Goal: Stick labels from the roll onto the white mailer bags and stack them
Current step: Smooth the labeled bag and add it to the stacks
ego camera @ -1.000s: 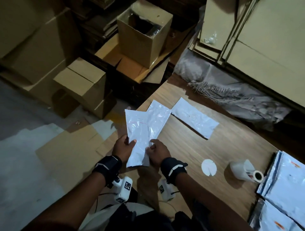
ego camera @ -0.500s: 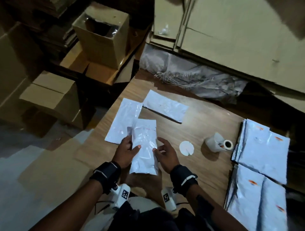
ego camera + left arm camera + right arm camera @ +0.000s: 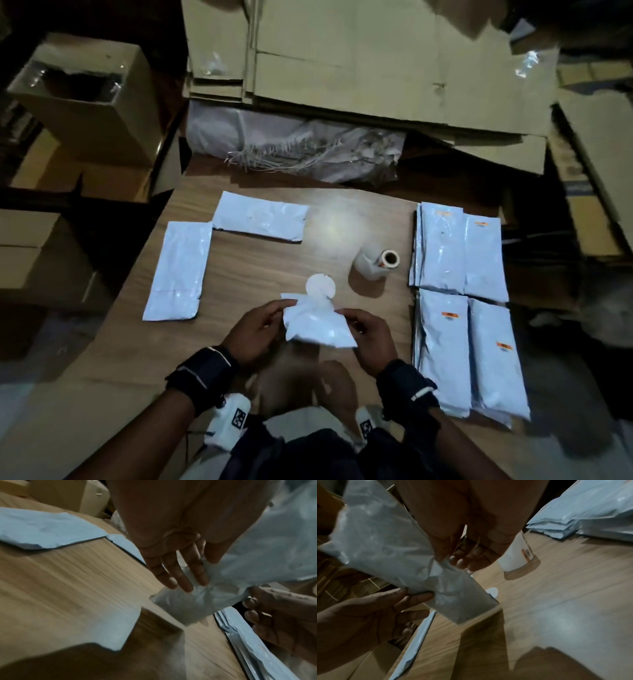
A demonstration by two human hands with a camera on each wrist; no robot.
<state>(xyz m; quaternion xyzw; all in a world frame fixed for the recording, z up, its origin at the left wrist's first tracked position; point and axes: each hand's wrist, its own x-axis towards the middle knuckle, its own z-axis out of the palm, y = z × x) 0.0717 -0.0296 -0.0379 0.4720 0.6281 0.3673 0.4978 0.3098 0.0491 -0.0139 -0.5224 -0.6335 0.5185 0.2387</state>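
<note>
I hold a white mailer bag [image 3: 317, 327] just above the wooden table [image 3: 260, 274], near its front middle. My left hand [image 3: 284, 308] pinches the bag's left edge, and my right hand [image 3: 342, 313] pinches its right edge. In the right wrist view the thumb and fingertips [image 3: 444, 557] nip the crumpled bag [image 3: 385, 545]. The label roll [image 3: 375, 265] lies on its side to the right, beyond the bag. A round white disc [image 3: 320, 286] lies flat just beyond the bag. No label shows on the held bag.
Two plain mailer bags [image 3: 178, 270] [image 3: 260, 221] lie flat at the table's left and far left. Stacks of bags with orange labels [image 3: 442, 349] [image 3: 455, 246] fill the right side. Flattened cardboard [image 3: 376, 68] and a woven sack [image 3: 291, 144] lie behind; boxes [image 3: 85, 99] stand to the left.
Both hands carried the held bag from over the left-hand bags to the table's front middle, beside the disc. The view has swung right, bringing the labelled stacks fully into sight.
</note>
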